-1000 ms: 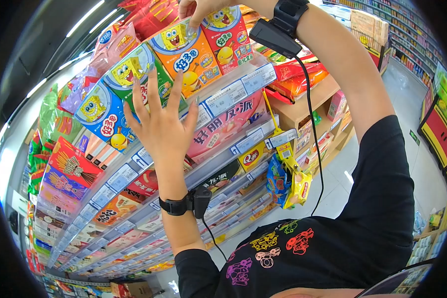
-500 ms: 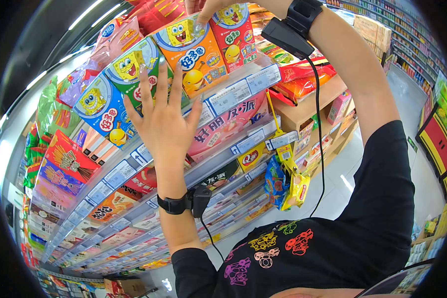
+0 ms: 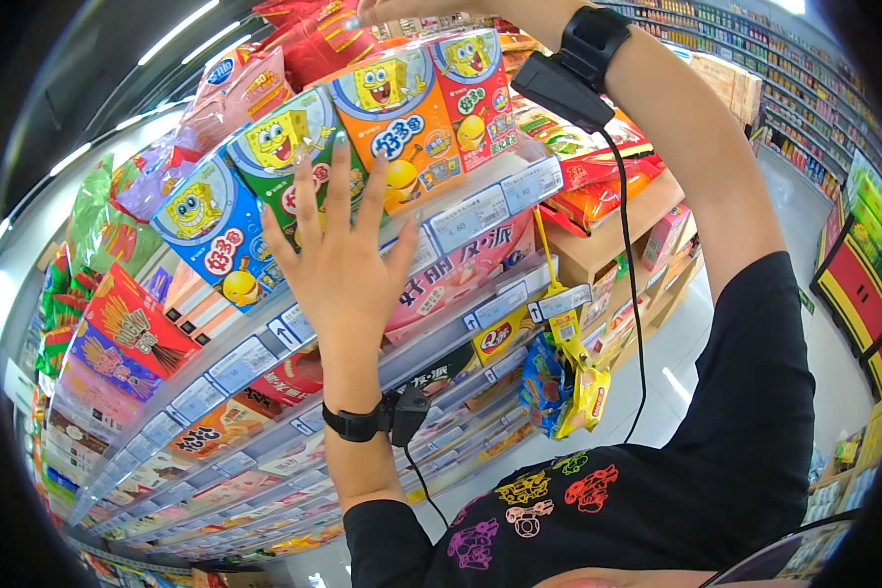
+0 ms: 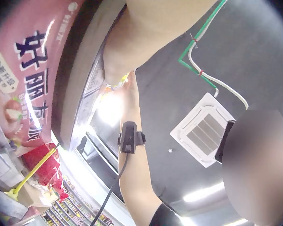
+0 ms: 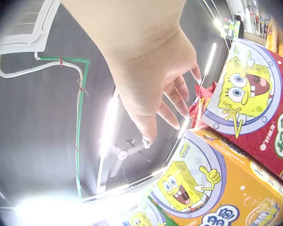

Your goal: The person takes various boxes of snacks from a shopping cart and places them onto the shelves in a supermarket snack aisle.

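My left hand lies with spread, straight fingers over the front of a green snack box with a yellow cartoon character; the fingertips overlap its lower part and the edge of the orange box. To the left of these leans a blue box of the same kind, and to the right a red box. My right hand hovers above the orange and red boxes in the right wrist view, fingers loosely extended and holding nothing. In the head view only part of this hand shows, at the top edge.
Red snack bags stand behind the boxes, pink bags to their left. A price-label rail runs along the shelf front. Pink cartons sit one shelf below. Small yellow and blue packets hang from a yellow strip.
My right hand has come off the top of the orange box and moved up and left. My left hand keeps its spread pose at the green box.
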Motion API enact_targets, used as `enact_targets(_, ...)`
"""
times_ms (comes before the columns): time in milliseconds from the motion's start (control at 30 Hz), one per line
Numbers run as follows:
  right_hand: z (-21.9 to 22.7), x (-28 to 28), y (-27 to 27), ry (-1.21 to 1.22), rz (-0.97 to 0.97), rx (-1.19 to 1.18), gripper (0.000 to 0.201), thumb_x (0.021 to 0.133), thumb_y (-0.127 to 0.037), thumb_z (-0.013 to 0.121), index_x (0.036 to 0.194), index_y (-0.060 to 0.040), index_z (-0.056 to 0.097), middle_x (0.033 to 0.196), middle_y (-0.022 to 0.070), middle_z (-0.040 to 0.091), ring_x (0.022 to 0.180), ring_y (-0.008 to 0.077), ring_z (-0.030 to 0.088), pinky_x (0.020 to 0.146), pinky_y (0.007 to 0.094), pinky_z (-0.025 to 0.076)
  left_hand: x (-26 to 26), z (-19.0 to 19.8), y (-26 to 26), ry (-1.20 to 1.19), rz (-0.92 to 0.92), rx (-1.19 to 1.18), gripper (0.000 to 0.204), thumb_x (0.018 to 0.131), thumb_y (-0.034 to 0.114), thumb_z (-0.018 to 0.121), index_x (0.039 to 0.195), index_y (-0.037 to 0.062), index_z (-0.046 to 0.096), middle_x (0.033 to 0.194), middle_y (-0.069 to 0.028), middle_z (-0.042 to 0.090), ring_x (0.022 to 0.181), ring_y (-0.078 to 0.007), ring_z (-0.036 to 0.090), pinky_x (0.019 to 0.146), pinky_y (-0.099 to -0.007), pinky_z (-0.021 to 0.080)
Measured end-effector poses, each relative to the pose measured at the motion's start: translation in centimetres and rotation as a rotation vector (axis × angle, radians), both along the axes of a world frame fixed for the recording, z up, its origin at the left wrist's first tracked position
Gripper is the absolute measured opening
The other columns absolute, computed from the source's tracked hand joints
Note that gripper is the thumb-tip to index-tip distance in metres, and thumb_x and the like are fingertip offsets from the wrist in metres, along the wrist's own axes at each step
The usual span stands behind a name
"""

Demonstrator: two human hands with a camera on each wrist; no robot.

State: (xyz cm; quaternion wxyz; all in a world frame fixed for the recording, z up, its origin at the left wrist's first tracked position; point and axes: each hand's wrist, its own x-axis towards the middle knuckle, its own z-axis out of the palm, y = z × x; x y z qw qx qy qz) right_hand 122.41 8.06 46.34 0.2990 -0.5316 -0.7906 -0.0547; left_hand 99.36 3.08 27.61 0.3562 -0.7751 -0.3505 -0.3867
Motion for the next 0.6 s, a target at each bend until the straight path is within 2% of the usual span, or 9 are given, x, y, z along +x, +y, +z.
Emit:
enact_targets(33, 0.5, -0.5, -0.4, -0.150, 0.008, -0.008, 0.039, 0.079, -0.033, 0.067, 0.107, -0.0057, 0.060, 0.104, 0.0092, 0.061, 0.096, 0.0161, 0.055, 0.077, 0.0314, 0.046, -0.1, 0.1, 0.0, 0.002, -0.014, 0.002, 0.052, 0.081, 0.045, 0.054, 0.130, 0.0299, 0.047, 0.142, 0.0001, 0.036, 0.135, -0.0241, 0.025, 0.107, -0.0546, 0.013)
enact_targets(167, 0.6, -1.0, 4.2, -0.221, 0.099, -0.195, 0.053, 0.074, -0.039, 0.070, 0.115, -0.0073, 0.058, 0.116, 0.0133, 0.057, 0.107, 0.0226, 0.054, 0.091, 0.0330, 0.041, -0.4, -0.1, 0.5, 0.004, -0.076, -0.021, 0.058, 0.076, 0.045, 0.059, 0.131, 0.0283, 0.046, 0.144, -0.0005, 0.032, 0.136, -0.0252, 0.022, 0.107, -0.0553, 0.012)
enact_targets(200, 0.8, -1.2, 4.3, -0.225, 0.113, -0.272, 0.053, 0.077, -0.035, 0.069, 0.122, -0.0108, 0.055, 0.120, 0.0144, 0.055, 0.111, 0.0224, 0.052, 0.095, 0.0333, 0.038, -0.4, 0.0, 0.5, 0.004, -0.084, -0.022, 0.058, 0.077, 0.046, 0.059, 0.131, 0.0278, 0.046, 0.144, -0.0005, 0.032, 0.136, -0.0250, 0.022, 0.107, -0.0551, 0.012)
enact_targets(333, 0.6, -1.5, 4.9, -0.184, 0.114, -0.432, 0.057, 0.077, -0.030, 0.069, 0.127, -0.0111, 0.052, 0.125, 0.0166, 0.052, 0.115, 0.0234, 0.050, 0.099, 0.0345, 0.036, -0.7, 0.1, 0.4, -0.013, -0.138, -0.037, 0.052, 0.080, 0.046, 0.056, 0.129, 0.0267, 0.049, 0.141, -0.0026, 0.037, 0.134, -0.0270, 0.025, 0.107, -0.0541, 0.013)
enact_targets(367, 0.5, -1.1, 5.8, -0.172, 0.147, -0.472, 0.056, 0.076, -0.027, 0.069, 0.127, -0.0116, 0.052, 0.125, 0.0162, 0.053, 0.113, 0.0237, 0.052, 0.097, 0.0356, 0.038, -0.8, 0.1, 0.5, -0.021, -0.157, -0.038, 0.053, 0.080, 0.045, 0.056, 0.129, 0.0267, 0.049, 0.141, -0.0025, 0.037, 0.134, -0.0270, 0.025, 0.107, -0.0538, 0.013)
enact_targets(467, 0.5, -1.9, 4.9, -0.178, 0.090, -0.531, 0.051, 0.076, -0.023, 0.069, 0.124, -0.0111, 0.055, 0.119, 0.0153, 0.057, 0.110, 0.0232, 0.054, 0.094, 0.0356, 0.040, -1.0, 0.2, 0.4, -0.034, -0.192, -0.053, 0.053, 0.080, 0.044, 0.058, 0.129, 0.0265, 0.049, 0.142, -0.0019, 0.036, 0.134, -0.0266, 0.025, 0.107, -0.0527, 0.014)
enact_targets(500, 0.4, -1.8, 5.1, -0.184, 0.075, -0.476, 0.048, 0.076, -0.021, 0.068, 0.120, -0.0089, 0.058, 0.114, 0.0141, 0.060, 0.106, 0.0214, 0.056, 0.091, 0.0345, 0.042, -1.0, 0.1, 0.5, -0.037, -0.199, -0.058, 0.053, 0.080, 0.044, 0.059, 0.129, 0.0264, 0.049, 0.142, -0.0018, 0.036, 0.134, -0.0266, 0.025, 0.107, -0.0527, 0.014)
enact_targets(600, 0.3, -1.2, 5.3, -0.165, 0.091, -0.460, 0.047, 0.075, -0.020, 0.069, 0.119, -0.0076, 0.059, 0.111, 0.0134, 0.061, 0.105, 0.0202, 0.056, 0.091, 0.0339, 0.042, -1.1, 0.1, 0.5, -0.051, -0.214, -0.062, 0.053, 0.079, 0.043, 0.059, 0.128, 0.0261, 0.049, 0.141, -0.0016, 0.036, 0.134, -0.0264, 0.025, 0.107, -0.0526, 0.014)
